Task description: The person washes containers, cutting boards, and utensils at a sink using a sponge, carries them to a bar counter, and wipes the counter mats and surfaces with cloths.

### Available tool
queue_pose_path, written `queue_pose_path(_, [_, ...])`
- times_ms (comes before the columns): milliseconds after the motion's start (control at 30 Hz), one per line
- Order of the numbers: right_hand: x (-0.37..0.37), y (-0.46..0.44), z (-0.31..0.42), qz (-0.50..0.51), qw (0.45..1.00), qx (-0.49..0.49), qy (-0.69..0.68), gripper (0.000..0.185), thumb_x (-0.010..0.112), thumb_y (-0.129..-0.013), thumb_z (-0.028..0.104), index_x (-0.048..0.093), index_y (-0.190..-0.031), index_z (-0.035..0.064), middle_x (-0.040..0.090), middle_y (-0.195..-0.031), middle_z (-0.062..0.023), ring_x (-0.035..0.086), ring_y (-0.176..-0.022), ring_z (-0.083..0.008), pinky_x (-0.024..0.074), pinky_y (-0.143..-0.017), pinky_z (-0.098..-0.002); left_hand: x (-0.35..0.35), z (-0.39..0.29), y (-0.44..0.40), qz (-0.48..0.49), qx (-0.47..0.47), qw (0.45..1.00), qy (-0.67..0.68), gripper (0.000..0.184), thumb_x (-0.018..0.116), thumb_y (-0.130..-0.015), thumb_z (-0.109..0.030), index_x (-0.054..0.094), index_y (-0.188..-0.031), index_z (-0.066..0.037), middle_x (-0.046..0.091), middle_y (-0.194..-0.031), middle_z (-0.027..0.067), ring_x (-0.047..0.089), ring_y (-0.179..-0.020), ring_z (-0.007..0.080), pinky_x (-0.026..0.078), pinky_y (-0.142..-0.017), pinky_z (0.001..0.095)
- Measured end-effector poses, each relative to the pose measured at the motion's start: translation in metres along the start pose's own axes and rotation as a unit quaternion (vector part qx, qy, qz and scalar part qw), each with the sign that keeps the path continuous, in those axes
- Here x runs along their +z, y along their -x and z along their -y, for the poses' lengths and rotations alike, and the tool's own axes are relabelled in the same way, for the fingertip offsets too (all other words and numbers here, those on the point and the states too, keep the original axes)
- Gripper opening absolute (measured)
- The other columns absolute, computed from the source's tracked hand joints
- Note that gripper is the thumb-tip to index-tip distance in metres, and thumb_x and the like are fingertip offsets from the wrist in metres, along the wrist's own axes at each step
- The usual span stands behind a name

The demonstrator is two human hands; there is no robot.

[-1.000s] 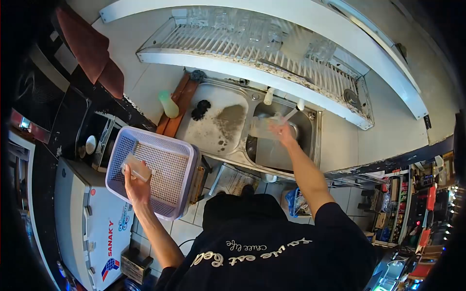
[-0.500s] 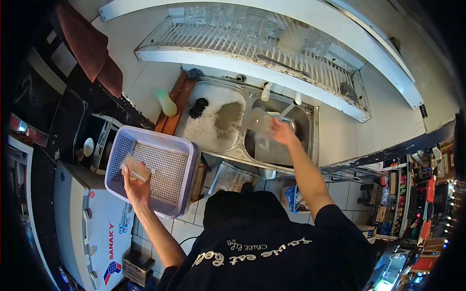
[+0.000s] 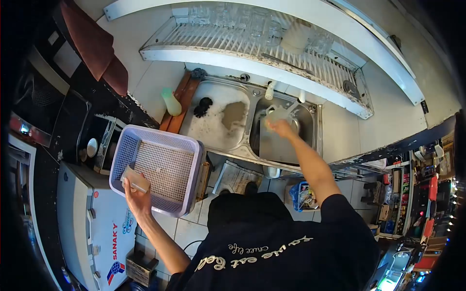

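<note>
My left hand [image 3: 138, 196] is closed around a translucent plastic container [image 3: 135, 179], over the left side of the lilac plastic basket [image 3: 193, 174]. Over the right sink basin [image 3: 281, 151], my right hand [image 3: 281, 128] grips a translucent container [image 3: 277, 114] near the faucet [image 3: 290, 107]. The container in my right hand is partly blurred. Foamy water fills the left basin [image 3: 209, 133], where a black scrubber [image 3: 203, 106] lies at the upper left.
A glass rack [image 3: 257, 58] hangs above the sink. A green-topped bottle [image 3: 171, 103] stands by a brown wooden board [image 3: 186, 97] left of the sink. A white fridge [image 3: 73, 213] is at the lower left, a blue bag [image 3: 297, 195] under the sink's right side.
My right hand has turned its container, which was hanging to the left of the fingers and now lies closer under the faucet. My left hand stays over the basket with its container.
</note>
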State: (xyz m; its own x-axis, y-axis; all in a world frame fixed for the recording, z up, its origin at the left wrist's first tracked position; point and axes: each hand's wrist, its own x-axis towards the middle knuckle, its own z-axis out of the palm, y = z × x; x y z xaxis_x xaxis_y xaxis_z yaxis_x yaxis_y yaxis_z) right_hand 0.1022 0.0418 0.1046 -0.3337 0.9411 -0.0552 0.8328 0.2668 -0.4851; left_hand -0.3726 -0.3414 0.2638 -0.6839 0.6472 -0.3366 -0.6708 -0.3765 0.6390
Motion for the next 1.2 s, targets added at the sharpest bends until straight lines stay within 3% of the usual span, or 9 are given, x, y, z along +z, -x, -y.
queue_pose_path(267, [-0.005, -0.013, 0.004, -0.029, 0.999, 0.005, 0.012, 0.015, 0.063, -0.084, 0.013, 0.07, -0.095, 0.0056, 0.07, -0.089, -0.009, 0.067, -0.075, -0.0254, 0.0527, -0.069, -0.0381, -0.017, -0.007, 0.005, -0.041, 0.007, 0.999, 0.029, 0.048, 0.074, -0.085, -0.023, 0.053, -0.126, -0.008, 0.05, -0.126, 0.0145, 0.055, -0.113, 0.0297, 0.052, -0.083, 0.0394])
queue_pose_path(600, [-0.024, -0.004, -0.007, 0.008, 1.0, -0.002, -0.002, 0.016, 0.062, -0.081, 0.009, 0.07, -0.094, 0.0022, 0.07, -0.087, -0.0114, 0.067, -0.077, -0.0255, 0.0527, -0.07, -0.0373, -0.009, -0.002, -0.002, -0.003, 0.008, 1.0, 0.01, 0.049, 0.074, -0.086, -0.022, 0.051, -0.125, -0.005, 0.049, -0.122, 0.0174, 0.055, -0.111, 0.0307, 0.05, -0.089, 0.0389])
queue_pose_path(900, [-0.037, 0.016, -0.022, 0.053, 0.987, 0.017, -0.152, 0.018, 0.062, -0.079, 0.006, 0.07, -0.093, -0.0009, 0.069, -0.086, -0.0136, 0.067, -0.079, -0.0256, 0.0527, -0.071, -0.0366, 0.013, 0.018, -0.015, 0.016, -0.007, 0.999, -0.038, 0.053, 0.073, -0.086, -0.024, 0.049, -0.127, 0.001, 0.049, -0.122, 0.0192, 0.056, -0.108, 0.0284, 0.051, -0.086, 0.0345])
queue_pose_path(967, [-0.032, 0.022, -0.028, 0.05, 0.97, 0.039, -0.233, 0.019, 0.06, -0.079, 0.004, 0.068, -0.095, -0.0018, 0.068, -0.085, -0.0126, 0.066, -0.076, -0.0244, 0.0524, -0.071, -0.0351, 0.02, 0.023, -0.018, 0.022, -0.011, 0.999, -0.041, 0.054, 0.073, -0.087, -0.026, 0.049, -0.127, 0.001, 0.05, -0.12, 0.0191, 0.057, -0.105, 0.0279, 0.051, -0.084, 0.0338])
queue_pose_path(1067, [-0.017, 0.035, -0.037, 0.041, 0.882, 0.095, -0.46, 0.023, 0.055, -0.081, -0.002, 0.065, -0.101, -0.0046, 0.065, -0.084, -0.0097, 0.061, -0.068, -0.0206, 0.0514, -0.071, -0.0309, 0.03, 0.031, -0.02, 0.035, -0.017, 0.998, -0.046, 0.054, 0.071, -0.088, -0.029, 0.049, -0.127, 0.002, 0.053, -0.116, 0.0186, 0.06, -0.096, 0.0263, 0.053, -0.08, 0.0317])
queue_pose_path(1167, [0.005, 0.054, -0.042, 0.044, 0.833, 0.119, -0.538, 0.025, 0.053, -0.084, -0.002, 0.062, -0.107, -0.0038, 0.066, -0.085, -0.0101, 0.062, -0.073, -0.0195, 0.0524, -0.073, -0.0326, 0.038, 0.045, -0.022, 0.076, -0.05, 0.994, -0.065, 0.055, 0.069, -0.089, -0.031, 0.048, -0.128, 0.001, 0.054, -0.114, 0.0183, 0.061, -0.092, 0.0246, 0.054, -0.075, 0.0307])
queue_pose_path(1200, [0.014, 0.061, -0.039, 0.034, 0.765, 0.154, -0.624, 0.023, 0.053, -0.085, -0.001, 0.063, -0.106, -0.0022, 0.067, -0.088, -0.0105, 0.063, -0.076, -0.02, 0.0521, -0.074, -0.0318, 0.042, 0.049, -0.022, 0.095, -0.066, 0.99, -0.074, 0.055, 0.069, -0.09, -0.031, 0.047, -0.128, 0.001, 0.055, -0.113, 0.0182, 0.061, -0.09, 0.0238, 0.054, -0.073, 0.0301])
